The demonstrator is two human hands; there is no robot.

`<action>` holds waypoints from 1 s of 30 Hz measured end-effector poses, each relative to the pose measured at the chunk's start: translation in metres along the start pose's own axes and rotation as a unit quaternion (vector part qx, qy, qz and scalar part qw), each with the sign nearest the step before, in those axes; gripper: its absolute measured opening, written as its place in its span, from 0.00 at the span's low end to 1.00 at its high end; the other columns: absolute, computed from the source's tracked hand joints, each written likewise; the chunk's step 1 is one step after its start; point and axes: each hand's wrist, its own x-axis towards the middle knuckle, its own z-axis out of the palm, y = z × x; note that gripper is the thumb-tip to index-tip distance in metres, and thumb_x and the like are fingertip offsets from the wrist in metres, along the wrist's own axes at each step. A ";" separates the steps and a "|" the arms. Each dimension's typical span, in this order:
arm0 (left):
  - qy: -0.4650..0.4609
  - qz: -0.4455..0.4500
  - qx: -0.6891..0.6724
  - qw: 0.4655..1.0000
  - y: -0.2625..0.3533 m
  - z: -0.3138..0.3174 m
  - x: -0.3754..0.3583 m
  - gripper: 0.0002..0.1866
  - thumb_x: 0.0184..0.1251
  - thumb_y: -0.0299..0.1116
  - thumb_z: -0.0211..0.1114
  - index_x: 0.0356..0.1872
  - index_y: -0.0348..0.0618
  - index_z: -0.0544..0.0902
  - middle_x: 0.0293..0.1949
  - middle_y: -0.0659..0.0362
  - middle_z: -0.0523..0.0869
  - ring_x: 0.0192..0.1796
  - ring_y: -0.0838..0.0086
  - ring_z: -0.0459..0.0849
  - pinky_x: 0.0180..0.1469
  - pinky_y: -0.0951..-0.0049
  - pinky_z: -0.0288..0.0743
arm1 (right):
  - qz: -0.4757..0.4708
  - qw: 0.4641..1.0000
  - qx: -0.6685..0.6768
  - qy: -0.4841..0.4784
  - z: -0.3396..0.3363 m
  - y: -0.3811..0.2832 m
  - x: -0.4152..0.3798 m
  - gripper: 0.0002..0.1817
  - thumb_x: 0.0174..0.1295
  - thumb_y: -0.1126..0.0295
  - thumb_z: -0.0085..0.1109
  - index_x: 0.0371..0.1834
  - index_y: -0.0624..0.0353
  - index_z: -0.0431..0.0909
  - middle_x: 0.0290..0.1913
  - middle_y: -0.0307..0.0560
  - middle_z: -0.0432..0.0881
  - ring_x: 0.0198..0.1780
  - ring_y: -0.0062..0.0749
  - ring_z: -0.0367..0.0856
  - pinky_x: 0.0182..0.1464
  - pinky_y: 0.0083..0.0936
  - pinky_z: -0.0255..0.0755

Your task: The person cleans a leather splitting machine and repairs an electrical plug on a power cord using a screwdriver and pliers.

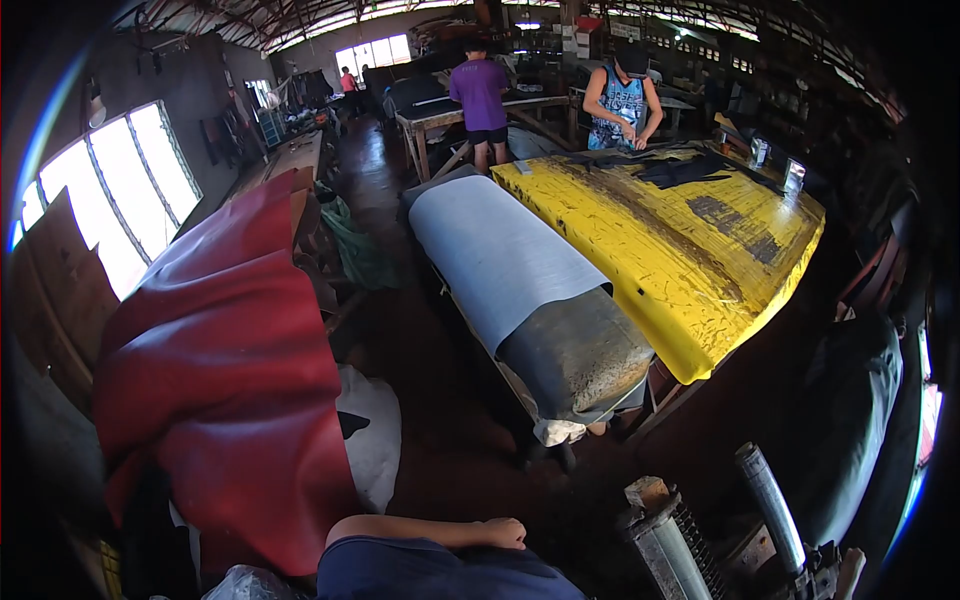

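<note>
My left forearm lies bent across the front of my dark blue shirt [440, 570] at the bottom of the view. The fingers of my left hand [505, 533] are curled into a fist, and nothing shows in it. Nearest to that arm is a large red sheet [240, 400], smooth like leather, draped in folds on the left. A white sheet [372, 440] with a dark patch hangs beside its lower edge. My right hand is out of view.
A long padded bench [575, 355] with a grey-white sheet [505, 250] stands ahead. Right of it is a yellow-covered table [690, 270] with dark scraps and cans. Metal posts [770, 505] rise at lower right. Two people [482, 95] [620, 100] stand at tables farther back.
</note>
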 end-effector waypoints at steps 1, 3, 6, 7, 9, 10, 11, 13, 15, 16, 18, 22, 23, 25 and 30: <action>0.001 0.005 0.000 1.000 -0.001 0.001 0.001 0.15 0.55 0.44 0.62 0.29 0.39 0.82 0.35 0.50 0.83 0.43 0.58 0.81 0.47 0.60 0.73 | -0.001 1.000 -0.001 0.002 0.000 0.000 0.001 0.09 0.58 0.78 0.47 0.41 0.62 0.73 0.27 0.53 0.74 0.28 0.41 0.72 0.33 0.36 0.65; 0.003 0.009 -0.002 1.000 0.000 0.002 0.002 0.15 0.55 0.44 0.63 0.29 0.39 0.82 0.35 0.50 0.83 0.43 0.58 0.81 0.46 0.60 0.73 | 0.001 1.000 -0.001 0.001 0.001 0.000 0.001 0.09 0.58 0.78 0.47 0.41 0.62 0.73 0.26 0.53 0.74 0.28 0.41 0.72 0.33 0.35 0.65; 0.008 0.008 -0.010 1.000 0.003 0.001 0.002 0.15 0.55 0.44 0.63 0.29 0.39 0.82 0.35 0.50 0.83 0.43 0.58 0.81 0.46 0.61 0.73 | -0.002 1.000 -0.002 -0.002 0.000 0.001 0.003 0.08 0.58 0.78 0.47 0.40 0.62 0.73 0.26 0.52 0.74 0.27 0.40 0.71 0.32 0.35 0.65; 0.009 0.010 -0.012 1.000 0.003 0.001 0.003 0.15 0.55 0.43 0.63 0.29 0.39 0.82 0.34 0.50 0.83 0.43 0.59 0.81 0.46 0.61 0.73 | -0.003 1.000 0.000 -0.003 0.001 0.002 0.003 0.08 0.58 0.78 0.47 0.40 0.62 0.73 0.26 0.52 0.74 0.27 0.40 0.71 0.32 0.35 0.65; 0.013 0.012 -0.020 1.000 0.002 0.003 0.004 0.15 0.55 0.43 0.63 0.29 0.39 0.82 0.34 0.50 0.83 0.42 0.59 0.82 0.45 0.61 0.74 | -0.007 1.000 -0.002 -0.004 0.002 0.000 0.006 0.08 0.58 0.78 0.47 0.39 0.62 0.74 0.25 0.52 0.74 0.26 0.39 0.71 0.31 0.35 0.65; 0.015 0.013 -0.025 0.999 0.000 0.004 0.005 0.15 0.55 0.43 0.63 0.29 0.39 0.82 0.34 0.50 0.83 0.42 0.59 0.82 0.45 0.61 0.74 | -0.005 1.000 -0.001 -0.004 0.002 0.001 0.007 0.08 0.58 0.78 0.47 0.39 0.62 0.74 0.25 0.52 0.74 0.26 0.39 0.71 0.31 0.35 0.65; 0.016 0.013 -0.030 0.999 -0.001 0.006 0.006 0.15 0.55 0.43 0.63 0.29 0.39 0.82 0.33 0.50 0.83 0.42 0.59 0.82 0.45 0.61 0.74 | -0.005 1.000 0.000 -0.006 0.003 0.002 0.007 0.08 0.58 0.79 0.47 0.39 0.62 0.74 0.25 0.52 0.73 0.26 0.39 0.71 0.31 0.34 0.65; 0.016 0.005 -0.030 0.999 0.002 0.005 0.004 0.15 0.55 0.43 0.63 0.29 0.39 0.82 0.33 0.51 0.83 0.41 0.59 0.82 0.44 0.61 0.74 | -0.006 1.000 0.002 -0.007 0.004 0.000 0.011 0.07 0.58 0.79 0.47 0.38 0.63 0.74 0.24 0.51 0.73 0.25 0.39 0.71 0.30 0.34 0.65; 0.016 -0.002 -0.028 0.999 0.003 0.005 0.004 0.15 0.55 0.42 0.63 0.29 0.38 0.82 0.33 0.51 0.83 0.41 0.59 0.82 0.44 0.62 0.74 | -0.006 1.000 0.005 -0.009 0.005 0.004 0.011 0.07 0.58 0.79 0.47 0.38 0.63 0.74 0.24 0.51 0.73 0.25 0.38 0.71 0.30 0.34 0.65; 0.015 -0.006 -0.028 0.999 0.004 0.006 0.004 0.15 0.55 0.42 0.63 0.29 0.38 0.82 0.33 0.51 0.83 0.41 0.60 0.82 0.44 0.62 0.74 | -0.005 1.000 0.006 -0.011 0.005 0.006 0.011 0.07 0.58 0.79 0.47 0.38 0.63 0.74 0.24 0.51 0.73 0.24 0.38 0.71 0.30 0.34 0.65; 0.021 -0.005 -0.025 0.999 0.003 0.009 0.003 0.15 0.54 0.42 0.63 0.29 0.39 0.82 0.33 0.51 0.83 0.41 0.60 0.82 0.43 0.62 0.74 | -0.005 1.000 0.009 -0.015 0.006 0.009 0.011 0.07 0.58 0.79 0.47 0.37 0.63 0.74 0.23 0.51 0.73 0.24 0.37 0.71 0.29 0.34 0.64; 0.039 -0.003 -0.049 0.998 0.001 0.012 0.005 0.15 0.52 0.42 0.64 0.26 0.39 0.83 0.29 0.50 0.84 0.37 0.59 0.83 0.40 0.62 0.74 | -0.020 0.999 0.025 -0.009 0.002 0.025 0.012 0.07 0.58 0.79 0.47 0.36 0.63 0.75 0.22 0.50 0.73 0.23 0.36 0.71 0.28 0.33 0.64; 0.023 -0.001 -0.061 0.998 0.006 0.011 0.006 0.14 0.51 0.42 0.64 0.25 0.38 0.83 0.28 0.49 0.84 0.35 0.59 0.83 0.39 0.61 0.75 | -0.042 0.999 0.023 -0.005 -0.003 0.038 0.010 0.07 0.58 0.79 0.47 0.36 0.63 0.75 0.22 0.50 0.73 0.23 0.36 0.71 0.28 0.33 0.64; 0.039 -0.005 -0.083 0.996 0.015 0.003 0.004 0.14 0.49 0.41 0.64 0.26 0.39 0.84 0.25 0.49 0.83 0.31 0.58 0.83 0.36 0.61 0.75 | -0.320 0.936 -0.126 0.070 -0.010 0.062 0.013 0.07 0.58 0.79 0.46 0.35 0.64 0.75 0.22 0.50 0.73 0.22 0.36 0.71 0.27 0.33 0.64; -0.003 -0.012 -0.055 0.998 0.034 0.005 0.009 0.14 0.53 0.42 0.64 0.31 0.41 0.86 0.29 0.49 0.82 0.37 0.60 0.80 0.43 0.65 0.73 | -0.059 0.995 -0.040 -0.066 -0.044 0.060 -0.037 0.09 0.57 0.74 0.49 0.33 0.69 0.78 0.22 0.51 0.76 0.24 0.33 0.76 0.29 0.29 0.68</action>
